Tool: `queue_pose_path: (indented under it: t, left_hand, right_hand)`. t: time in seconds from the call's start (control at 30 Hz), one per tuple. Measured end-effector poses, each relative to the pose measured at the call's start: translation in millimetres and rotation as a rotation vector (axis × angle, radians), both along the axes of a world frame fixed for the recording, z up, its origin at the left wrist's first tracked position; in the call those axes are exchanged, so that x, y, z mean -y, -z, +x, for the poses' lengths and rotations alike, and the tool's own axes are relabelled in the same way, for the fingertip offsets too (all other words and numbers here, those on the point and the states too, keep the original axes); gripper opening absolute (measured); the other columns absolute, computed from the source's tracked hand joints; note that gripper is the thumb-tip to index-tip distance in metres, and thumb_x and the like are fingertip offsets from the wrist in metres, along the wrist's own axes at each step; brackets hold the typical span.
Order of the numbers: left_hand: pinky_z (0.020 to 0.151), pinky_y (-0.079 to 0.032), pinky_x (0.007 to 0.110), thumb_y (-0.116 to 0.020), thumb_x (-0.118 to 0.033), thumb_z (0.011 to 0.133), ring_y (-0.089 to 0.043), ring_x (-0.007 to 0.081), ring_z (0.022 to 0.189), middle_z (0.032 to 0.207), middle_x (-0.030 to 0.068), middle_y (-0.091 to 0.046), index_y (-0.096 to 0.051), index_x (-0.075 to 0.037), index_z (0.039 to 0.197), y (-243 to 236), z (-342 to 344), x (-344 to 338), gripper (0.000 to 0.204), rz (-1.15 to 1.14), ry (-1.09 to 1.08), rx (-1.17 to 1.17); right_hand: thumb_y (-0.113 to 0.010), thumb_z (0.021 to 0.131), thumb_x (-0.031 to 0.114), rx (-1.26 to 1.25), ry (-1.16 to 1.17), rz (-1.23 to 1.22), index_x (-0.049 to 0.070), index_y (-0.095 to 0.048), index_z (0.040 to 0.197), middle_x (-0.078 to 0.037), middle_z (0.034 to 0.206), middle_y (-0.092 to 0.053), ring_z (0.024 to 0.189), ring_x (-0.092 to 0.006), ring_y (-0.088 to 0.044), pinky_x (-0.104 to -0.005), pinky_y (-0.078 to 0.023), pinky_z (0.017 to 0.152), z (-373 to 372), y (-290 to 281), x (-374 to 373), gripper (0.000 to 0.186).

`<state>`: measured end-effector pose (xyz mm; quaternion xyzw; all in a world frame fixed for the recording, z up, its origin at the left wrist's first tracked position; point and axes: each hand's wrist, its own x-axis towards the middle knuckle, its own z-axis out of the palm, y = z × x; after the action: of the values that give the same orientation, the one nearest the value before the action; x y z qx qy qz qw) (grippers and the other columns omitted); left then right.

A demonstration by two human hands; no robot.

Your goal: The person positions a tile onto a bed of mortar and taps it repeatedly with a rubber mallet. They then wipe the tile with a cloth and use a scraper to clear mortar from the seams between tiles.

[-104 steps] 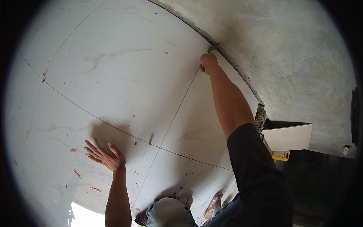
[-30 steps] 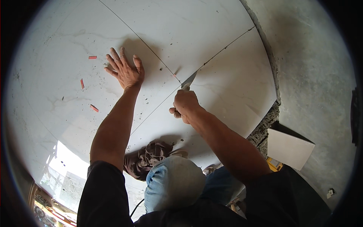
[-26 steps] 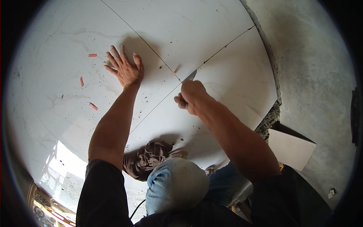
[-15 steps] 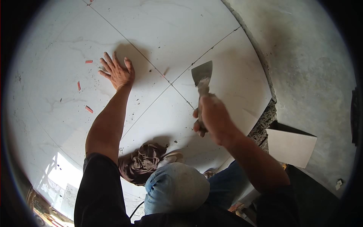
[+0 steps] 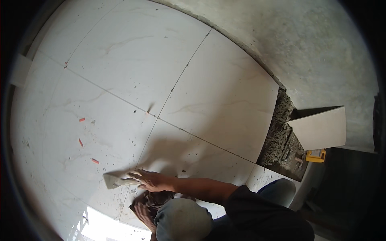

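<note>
My right hand is closed around the handle of a putty knife, reaching leftward low over the floor. Its broad, pale blade points left, near or against a glossy white marbled floor tile; exact contact is unclear. Just below, my left hand appears closed on a bunched brown cloth beside my knee, with its fingers partly lost among the folds. Dark specks of grit lie across the tiles and along their joints. Red plastic wedges are scattered left of the putty knife.
My denim-covered knees are at the lower edge. Rough mortar fills a gap at the right, beside a leaning tile piece and a yellow container. A grey concrete surface borders the tiles.
My right hand has swung left and down with the putty knife. My left hand has lifted from its flat, spread position on the tile and moved down to the cloth. The view has shifted.
</note>
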<state>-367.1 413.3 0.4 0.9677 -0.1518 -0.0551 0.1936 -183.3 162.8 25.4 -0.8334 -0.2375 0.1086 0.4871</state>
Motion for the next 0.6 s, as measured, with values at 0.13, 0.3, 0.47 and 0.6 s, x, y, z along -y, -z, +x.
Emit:
queue_pose_path:
  t: [0.13, 0.3, 0.47, 0.6]
  left_hand:
    - [0.096, -0.042, 0.050, -0.053, -0.040, 0.089, -0.053, 0.0389, 0.116, 0.127, 0.0166, -0.056, -0.051, -0.015, 0.128, -25, 34, 27, 0.046, 0.195, 0.031, -0.745]
    - [0.086, -0.048, 0.047, -0.054, -0.044, 0.087, -0.061, 0.0356, 0.104, 0.114, 0.0154, -0.064, -0.058, -0.019, 0.120, -91, 143, 63, 0.042, 0.440, 0.274, -1.219]
    - [0.090, -0.046, 0.049, -0.065, -0.033, 0.088, -0.061, 0.0407, 0.101, 0.106, 0.0233, -0.065, -0.059, 0.000, 0.116, -50, 280, 161, 0.043, -0.078, -0.109, -0.397]
    - [0.108, -0.029, 0.049, -0.049, -0.043, 0.097, -0.032, 0.0396, 0.135, 0.145, 0.0221, -0.035, -0.038, 0.000, 0.139, 51, 404, 165, 0.061, -0.350, -0.718, 0.399]
  right_hand:
    - [-0.068, 0.087, 0.027, 0.087, 0.344, -0.019, 0.001, -0.042, 0.135, -0.020, 0.124, -0.050, 0.111, -0.0347, -0.054, -0.0399, -0.047, 0.094, 28, 12, 23, 0.060]
    - [-0.072, 0.084, 0.027, 0.102, 0.348, -0.063, 0.003, -0.054, 0.116, -0.016, 0.114, -0.057, 0.105, -0.0303, -0.057, -0.0398, -0.047, 0.091, 1, 13, 117, 0.044]
    - [-0.055, 0.092, 0.036, 0.369, 0.850, -0.598, -0.006, -0.040, 0.137, -0.023, 0.141, -0.042, 0.133, -0.0368, -0.037, -0.0483, -0.026, 0.111, 155, 47, 353, 0.063]
    - [-0.042, 0.097, 0.045, 0.226, 0.812, -0.673, -0.009, -0.019, 0.145, -0.025, 0.153, -0.020, 0.143, -0.0354, -0.017, -0.0460, -0.017, 0.116, 286, 7, 377, 0.076]
